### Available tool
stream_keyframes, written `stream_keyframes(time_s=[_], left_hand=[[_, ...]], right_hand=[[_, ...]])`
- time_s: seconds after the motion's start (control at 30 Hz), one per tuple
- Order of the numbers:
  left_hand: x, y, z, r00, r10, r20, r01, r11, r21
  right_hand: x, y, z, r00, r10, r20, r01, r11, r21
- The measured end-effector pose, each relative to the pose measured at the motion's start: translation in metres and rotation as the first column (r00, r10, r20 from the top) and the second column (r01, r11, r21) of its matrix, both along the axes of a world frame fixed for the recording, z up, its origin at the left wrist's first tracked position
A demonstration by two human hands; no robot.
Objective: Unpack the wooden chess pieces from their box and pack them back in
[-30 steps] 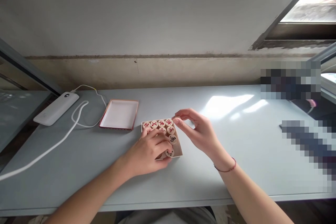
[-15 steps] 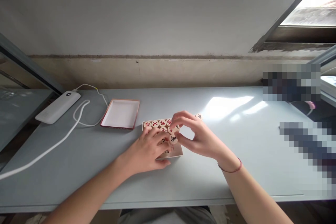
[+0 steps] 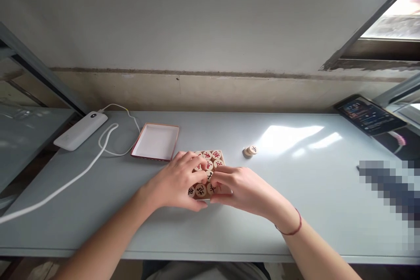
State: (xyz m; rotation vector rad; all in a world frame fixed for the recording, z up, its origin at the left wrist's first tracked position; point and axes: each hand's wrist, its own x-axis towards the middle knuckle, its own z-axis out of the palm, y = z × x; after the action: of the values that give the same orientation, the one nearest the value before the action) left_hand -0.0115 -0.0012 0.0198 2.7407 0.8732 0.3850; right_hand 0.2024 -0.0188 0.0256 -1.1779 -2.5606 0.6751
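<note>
A shallow box (image 3: pixel 223 155) sits in the middle of the desk, packed with round Chinese chess pieces (image 3: pixel 200 190) marked in red and black characters. My left hand (image 3: pixel 179 179) lies over its left side, fingers curved onto the pieces and thumb along the near edge, gripping the box. At the near right corner my right hand (image 3: pixel 243 186) has its fingers and thumb closed about a black-marked Chinese chess piece (image 3: pixel 211 188), partly hidden by the fingers. A short stack of pieces (image 3: pixel 250 150) stands on the desk, right of the box.
The box's lid (image 3: pixel 156 140) lies inside-up at the back left. Farther left are a white power bank (image 3: pixel 81 131) and its white cable (image 3: pixel 78 175). A phone (image 3: pixel 367 113) leans at the back right. A blurred patch hides something at the right edge.
My right hand has moved toward the near right corner of the box, uncovering the stack. The black-marked horse piece is no longer visible at its fingertips. The view has shifted slightly.
</note>
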Motion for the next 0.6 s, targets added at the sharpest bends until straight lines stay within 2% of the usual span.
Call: stream_keyframes(time_s=[0.1, 0.2, 0.27, 0.37, 0.47, 0.6], left_hand=[[0.002, -0.001, -0.003, 1.000, -0.005, 0.025, 0.004, 0.999, 0.041], [0.007, -0.003, -0.008, 1.000, -0.022, 0.018, 0.021, 0.997, 0.079], [0.012, -0.006, -0.012, 1.000, -0.029, -0.006, 0.029, 0.995, 0.098], [0.019, -0.011, -0.016, 0.999, -0.031, -0.032, 0.035, 0.992, 0.125], [0.023, -0.013, -0.017, 0.999, -0.034, -0.032, 0.038, 0.989, 0.141], [0.025, -0.013, -0.015, 1.000, -0.018, -0.024, 0.021, 0.988, 0.155]], right_hand=[[0.006, 0.005, 0.004, 0.997, -0.019, -0.072, 0.017, 1.000, -0.025], [0.024, 0.016, 0.008, 0.977, -0.172, -0.127, 0.181, 0.981, 0.066], [0.040, 0.024, 0.004, 0.943, -0.320, -0.093, 0.332, 0.925, 0.186], [0.063, 0.034, -0.011, 0.883, -0.465, 0.064, 0.429, 0.855, 0.290], [0.076, 0.042, -0.029, 0.833, -0.530, 0.158, 0.485, 0.837, 0.252], [0.079, 0.047, -0.037, 0.851, -0.510, 0.125, 0.494, 0.858, 0.139]])
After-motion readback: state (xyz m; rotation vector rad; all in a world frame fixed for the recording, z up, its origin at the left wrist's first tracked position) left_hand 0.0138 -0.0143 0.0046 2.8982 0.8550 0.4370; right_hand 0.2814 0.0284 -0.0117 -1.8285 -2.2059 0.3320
